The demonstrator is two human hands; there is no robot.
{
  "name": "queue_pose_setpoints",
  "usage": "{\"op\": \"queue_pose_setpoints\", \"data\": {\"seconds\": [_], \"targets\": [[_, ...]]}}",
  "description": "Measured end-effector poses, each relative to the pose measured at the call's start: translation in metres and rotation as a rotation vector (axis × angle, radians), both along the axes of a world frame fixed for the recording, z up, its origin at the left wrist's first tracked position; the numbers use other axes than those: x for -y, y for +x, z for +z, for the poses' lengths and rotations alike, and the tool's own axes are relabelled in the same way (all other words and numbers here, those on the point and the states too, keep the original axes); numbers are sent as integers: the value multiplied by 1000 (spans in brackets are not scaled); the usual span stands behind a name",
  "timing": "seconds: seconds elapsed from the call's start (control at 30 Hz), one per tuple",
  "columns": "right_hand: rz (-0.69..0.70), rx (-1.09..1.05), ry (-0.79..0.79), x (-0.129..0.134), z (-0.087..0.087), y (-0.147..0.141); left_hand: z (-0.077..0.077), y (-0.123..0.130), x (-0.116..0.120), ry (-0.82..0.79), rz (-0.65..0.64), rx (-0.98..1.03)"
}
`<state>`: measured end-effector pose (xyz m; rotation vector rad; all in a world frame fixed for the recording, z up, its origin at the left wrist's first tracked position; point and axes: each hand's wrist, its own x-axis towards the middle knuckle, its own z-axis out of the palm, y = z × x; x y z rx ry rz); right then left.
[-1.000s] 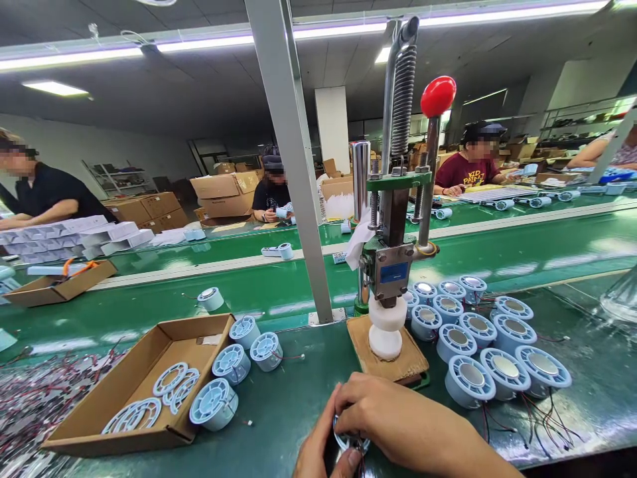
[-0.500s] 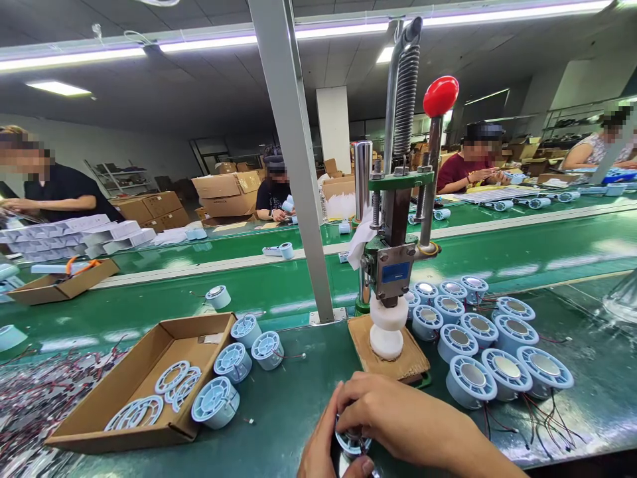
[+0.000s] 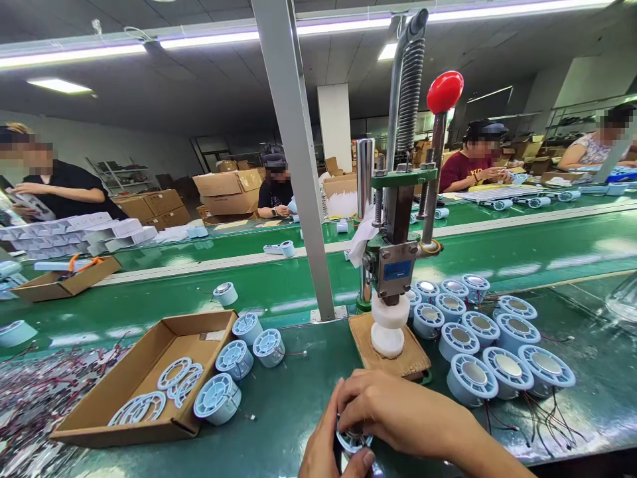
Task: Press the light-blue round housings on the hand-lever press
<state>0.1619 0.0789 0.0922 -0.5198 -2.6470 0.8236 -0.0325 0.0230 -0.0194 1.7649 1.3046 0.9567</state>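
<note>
A light-blue round plastic housing sits low in the middle of the head view, between both hands and largely covered by them. Around its left side and front edge curl the fingers and thumb of my left hand. From the right, my right hand reaches over it with bent fingers pressed on its top; what lies under the fingertips is hidden. Just beyond the hands stands a hand press with a red-knobbed lever and two white round press blocks above a cardboard-covered base.
Right of the press stand several blue housings with metal discs and trailing wires. At left are a cardboard tray of blue rings and several housings beside it. A pile of wired parts lies far left. Several co-workers sit across the green conveyor.
My hands stay on the blue housing in nearly the same pose. The view has shifted slightly. At far left, a co-worker's hands have risen with a pale object.
</note>
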Motion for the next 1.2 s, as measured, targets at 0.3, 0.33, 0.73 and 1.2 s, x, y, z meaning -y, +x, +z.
{"op": "queue_pose_setpoints", "data": {"seconds": [0.3,0.33,0.73,1.2], "targets": [[13,-14,33,0,-4,-1,-11,13,2,61,131,-77],[7,-2,42,0,-3,-1,-11,13,2,62,129,-83],[-69,275,190,13,21,-2,1,14,3,-35,104,-62],[-67,237,211,13,17,2,5,4,3,22,-6,-15]]}}
